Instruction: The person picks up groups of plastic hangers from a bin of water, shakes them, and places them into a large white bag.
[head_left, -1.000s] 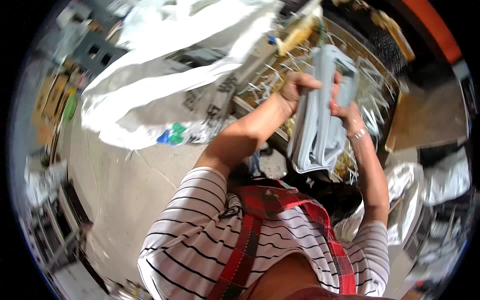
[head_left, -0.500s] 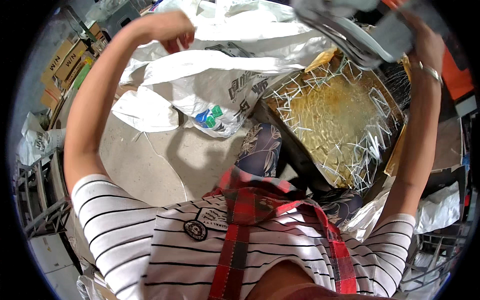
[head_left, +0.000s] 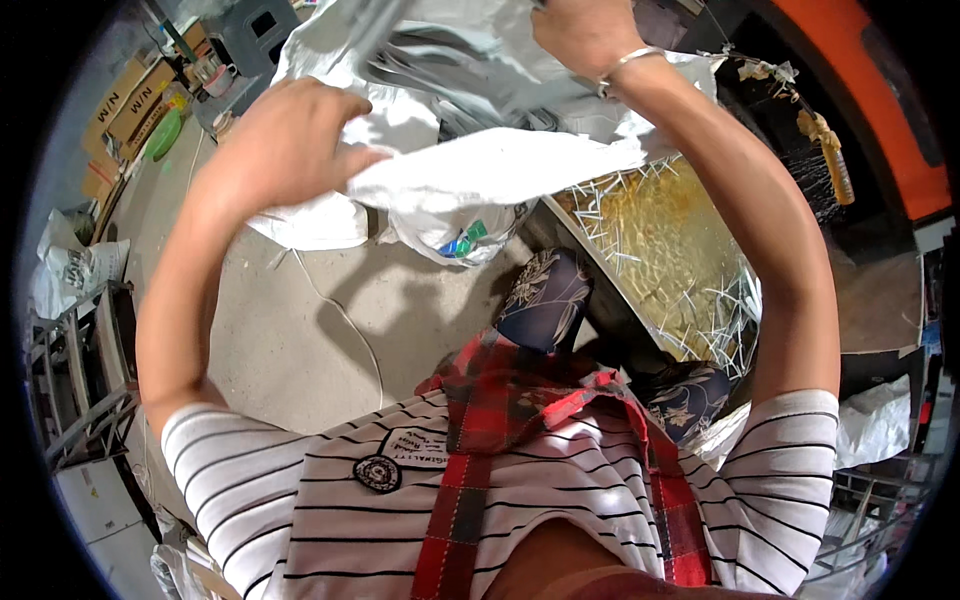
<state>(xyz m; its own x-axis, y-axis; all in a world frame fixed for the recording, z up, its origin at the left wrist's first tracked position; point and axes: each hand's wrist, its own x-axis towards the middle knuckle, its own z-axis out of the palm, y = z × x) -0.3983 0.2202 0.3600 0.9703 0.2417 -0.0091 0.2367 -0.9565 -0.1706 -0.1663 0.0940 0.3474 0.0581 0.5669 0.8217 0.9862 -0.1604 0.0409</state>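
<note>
A large white woven sack (head_left: 490, 172) lies with its mouth open in front of me. My left hand (head_left: 285, 145) is at its near left rim, thumb and fingers apart, the thumb against the white edge. Over the far right side of the mouth is my right hand (head_left: 590, 35), wearing a bracelet, with fingers bent at the blurred grey plastic parts (head_left: 450, 65). These long, curved grey pieces lie in and over the opening. Motion blur and the upper frame edge hide part of the right hand's grip.
To the right stands a dark-edged tank of yellowish water (head_left: 665, 230) with thin white sticks floating in it. An orange machine panel (head_left: 860, 100) rises at far right. Cardboard boxes (head_left: 135, 110) and a green basin (head_left: 163, 134) sit at far left. A white cord (head_left: 345, 320) crosses the floor.
My right hand has swung left from above the tank to the sack, bringing the grey plastic parts over its mouth. My left hand has come down to the sack's rim, its fingers spreading.
</note>
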